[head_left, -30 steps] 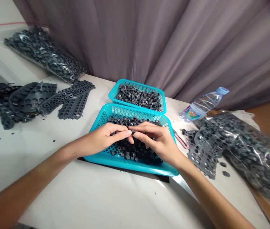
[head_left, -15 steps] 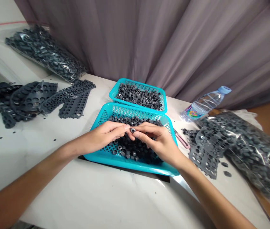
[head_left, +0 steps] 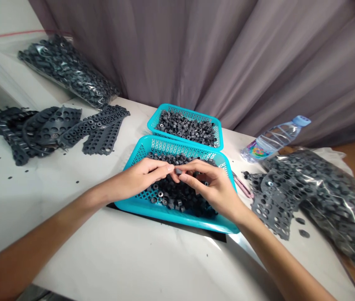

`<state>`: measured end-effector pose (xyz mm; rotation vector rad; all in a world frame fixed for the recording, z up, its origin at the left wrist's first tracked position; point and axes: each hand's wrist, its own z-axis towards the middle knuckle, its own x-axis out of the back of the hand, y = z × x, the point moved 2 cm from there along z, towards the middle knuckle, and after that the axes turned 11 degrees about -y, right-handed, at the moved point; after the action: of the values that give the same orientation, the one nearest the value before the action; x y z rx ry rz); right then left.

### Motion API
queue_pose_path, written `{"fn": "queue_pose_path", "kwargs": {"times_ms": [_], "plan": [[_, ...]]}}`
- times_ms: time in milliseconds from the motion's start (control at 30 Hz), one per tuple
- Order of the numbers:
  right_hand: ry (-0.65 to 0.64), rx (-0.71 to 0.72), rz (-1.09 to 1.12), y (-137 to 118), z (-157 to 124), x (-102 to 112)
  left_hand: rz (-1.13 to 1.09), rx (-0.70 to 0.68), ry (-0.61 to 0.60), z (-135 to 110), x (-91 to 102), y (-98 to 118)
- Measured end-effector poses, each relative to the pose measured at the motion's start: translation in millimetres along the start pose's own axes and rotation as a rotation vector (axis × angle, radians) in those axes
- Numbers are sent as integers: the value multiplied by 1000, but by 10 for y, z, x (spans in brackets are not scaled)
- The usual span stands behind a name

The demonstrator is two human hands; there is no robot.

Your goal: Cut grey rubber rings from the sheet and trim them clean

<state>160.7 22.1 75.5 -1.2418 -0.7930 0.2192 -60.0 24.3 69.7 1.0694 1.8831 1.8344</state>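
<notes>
Both hands meet above the front turquoise basket (head_left: 177,223), which is filled with small dark grey rubber bushings (head_left: 177,200). Between the thumb and fingers of my right hand (head_left: 213,186) is one dark rubber bushing (head_left: 179,171), its side toward me. My left hand (head_left: 147,177) is closed in a pinch, its fingertips touching the right fingertips beside the bushing. Whatever the left fingers hold, if anything, is hidden. Behind stands a second turquoise basket (head_left: 152,120) with more bushings.
Perforated rubber sheets (head_left: 48,127) lie left, with another sheet (head_left: 273,200) right. Clear bags of rubber parts (head_left: 67,69) rest at back left and right. A water bottle (head_left: 274,140) leans near the right bag. A pink-handled tool (head_left: 243,185) lies beside the front basket.
The bushing has turned in my fingers: its hole faced me before, and now its side shows. The whole scene has shifted slightly right in view. Both hands stay over the front basket.
</notes>
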Motion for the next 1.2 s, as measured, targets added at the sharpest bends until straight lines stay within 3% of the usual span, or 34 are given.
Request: {"fn": "queue_pose_path", "kwargs": {"times_ms": [600,833,1200], "plan": [[-8,5,-32,24,-14,-47,-135,80,-17,21,-20,-18],[8,-3,-74,8,-15,-48,-187,101,53,12,-17,-35],[20,17,-128,22,-21,-65,-184,30,-13,-3,9,-114]]}}
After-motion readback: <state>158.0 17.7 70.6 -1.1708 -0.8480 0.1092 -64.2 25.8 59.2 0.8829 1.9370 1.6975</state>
